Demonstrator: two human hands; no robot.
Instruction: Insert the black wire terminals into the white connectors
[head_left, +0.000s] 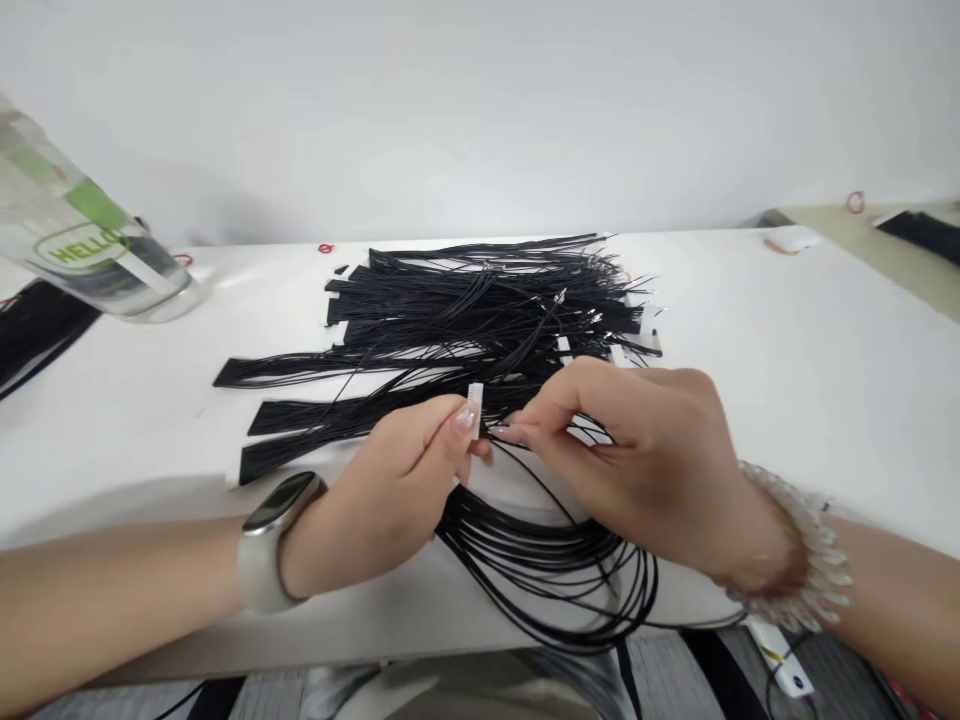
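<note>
A white tabletop point(847, 330) spans the frame, bearing a pile of flat black wire bundles point(450, 310) across its centre. Right of centre, the right hand point(637, 450) has thumb and forefinger together, clamped on a thin black wire; left of centre is the left hand point(390, 490). A clear tumbler point(90, 230) printed "HELLO" leans in the upper left. Looped black wires point(517, 525) hang below the hands, lower centre. A clear beaded bracelet point(817, 555) circles the right wrist, a smartwatch point(281, 505) the left. Mid-frame, left thumb and fingers clamp a small white multi-pin connector point(476, 400), upright, just beside the right fingertips.
</note>
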